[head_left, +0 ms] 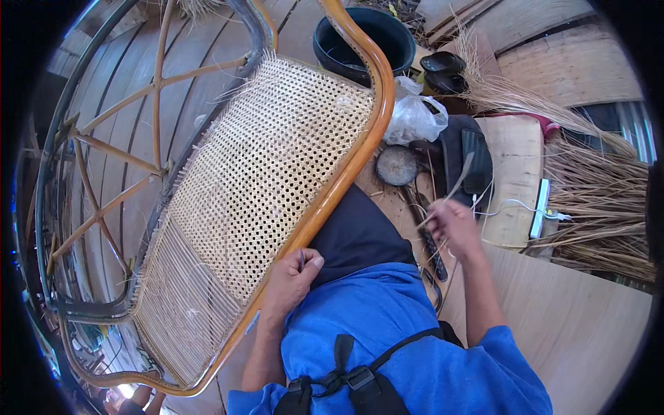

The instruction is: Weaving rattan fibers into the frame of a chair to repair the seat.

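Note:
A curved rattan chair frame (384,90) with a glossy orange-brown rim lies tilted across my lap. Stretched inside it is a woven cane panel (266,145), open-meshed over its upper part. Toward the lower end, parallel cane strands (183,297) run without the full mesh. My left hand (293,280) rests closed at the near rim, with the tip of a thin dark tool (301,260) showing between thumb and fingers. Held up to the right, away from the chair, my right hand (454,227) pinches a pale cane strip (463,173); its fingers are slightly blurred.
Behind the rim stands a dark round tub (363,43). A clear plastic bag (417,119), a round tin (397,165) and a dark pouch (477,162) lie right of it. Farther right are a white power strip (540,208) and bundled cane (602,200). Another person's hands (142,398) show lower left.

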Demonstrator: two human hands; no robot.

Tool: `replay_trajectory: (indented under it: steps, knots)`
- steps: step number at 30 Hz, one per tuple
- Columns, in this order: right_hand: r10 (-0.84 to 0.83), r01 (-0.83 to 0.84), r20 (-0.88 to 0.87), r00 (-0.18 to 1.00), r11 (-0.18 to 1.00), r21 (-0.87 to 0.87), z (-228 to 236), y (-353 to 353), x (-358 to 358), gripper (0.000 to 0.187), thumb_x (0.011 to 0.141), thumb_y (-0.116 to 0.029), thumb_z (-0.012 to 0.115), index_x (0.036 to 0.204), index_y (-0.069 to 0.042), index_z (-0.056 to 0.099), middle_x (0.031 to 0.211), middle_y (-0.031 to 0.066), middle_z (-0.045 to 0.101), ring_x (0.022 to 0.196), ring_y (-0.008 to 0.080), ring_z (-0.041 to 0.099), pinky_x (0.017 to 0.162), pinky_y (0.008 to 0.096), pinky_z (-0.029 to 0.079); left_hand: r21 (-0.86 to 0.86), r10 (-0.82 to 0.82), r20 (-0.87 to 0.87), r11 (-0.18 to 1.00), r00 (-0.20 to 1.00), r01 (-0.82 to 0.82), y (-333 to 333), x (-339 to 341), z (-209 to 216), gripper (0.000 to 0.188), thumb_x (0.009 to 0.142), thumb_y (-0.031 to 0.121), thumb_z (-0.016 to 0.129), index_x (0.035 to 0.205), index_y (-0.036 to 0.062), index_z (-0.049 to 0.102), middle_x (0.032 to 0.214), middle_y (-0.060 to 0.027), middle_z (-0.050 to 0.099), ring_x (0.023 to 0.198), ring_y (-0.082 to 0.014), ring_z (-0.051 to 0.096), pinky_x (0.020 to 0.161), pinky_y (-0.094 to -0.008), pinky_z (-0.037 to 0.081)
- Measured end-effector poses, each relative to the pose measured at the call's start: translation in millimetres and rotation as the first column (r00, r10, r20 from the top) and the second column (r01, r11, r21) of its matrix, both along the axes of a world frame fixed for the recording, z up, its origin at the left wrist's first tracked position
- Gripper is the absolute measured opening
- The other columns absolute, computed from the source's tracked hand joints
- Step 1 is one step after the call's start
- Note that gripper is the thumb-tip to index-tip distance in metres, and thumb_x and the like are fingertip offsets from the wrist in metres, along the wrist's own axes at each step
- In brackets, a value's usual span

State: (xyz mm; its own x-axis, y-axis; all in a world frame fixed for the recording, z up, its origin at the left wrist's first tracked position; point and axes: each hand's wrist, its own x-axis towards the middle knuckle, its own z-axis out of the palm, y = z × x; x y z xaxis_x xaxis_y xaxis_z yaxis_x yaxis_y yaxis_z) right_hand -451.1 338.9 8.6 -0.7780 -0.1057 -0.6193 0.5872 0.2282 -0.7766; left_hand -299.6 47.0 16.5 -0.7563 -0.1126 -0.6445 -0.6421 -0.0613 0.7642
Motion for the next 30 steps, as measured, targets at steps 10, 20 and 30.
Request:
replay_trajectory:
  steps: [10, 20, 30]
  knots:
    - [-0.063, -0.008, -0.206, 0.976, 0.945, -0.326, 55, -49, -25, 0.014, 0.089, -0.015, 0.057, 0.096, -0.003, 0.058, 0.078, 0.0051, 0.062, 0.06, 0.0111, 0.061, 0.049, 0.0216, 0.049, -0.207, -0.158, -0.624, 0.978, 0.766, 0.034, 46, -64, -7, 0.034, 0.092, 0.031, 0.049, 0.097, -0.0004, 0.061, 0.08, -0.0071, 0.062, 0.067, -0.0138, 0.056, 0.06, -0.0292, 0.046]
    - [-0.226, 0.072, -0.262, 0.938, 0.868, -0.492, -3, -105, -58, 0.011, 0.09, -0.013, 0.056, 0.095, -0.003, 0.058, 0.077, 0.0057, 0.061, 0.063, 0.0129, 0.061, 0.052, 0.0247, 0.05, -0.551, -0.481, -0.125, 0.761, 0.868, 0.343, -32, -89, 43, 0.027, 0.089, 0.027, 0.052, 0.081, 0.0027, 0.06, 0.061, -0.004, 0.059, 0.058, -0.0129, 0.055, 0.055, -0.0308, 0.043]
    - [-0.31, 0.189, -0.251, 0.917, 0.891, -0.412, -53, -143, -103, 0.013, 0.09, -0.014, 0.056, 0.095, -0.002, 0.058, 0.075, 0.0036, 0.06, 0.062, 0.0108, 0.06, 0.05, 0.0219, 0.048, -0.716, -0.437, 0.044, 0.613, 0.898, 0.333, -122, -109, 13, 0.031, 0.084, 0.03, 0.053, 0.079, 0.0002, 0.056, 0.068, -0.0175, 0.057, 0.065, -0.0294, 0.057, 0.062, -0.0386, 0.044]
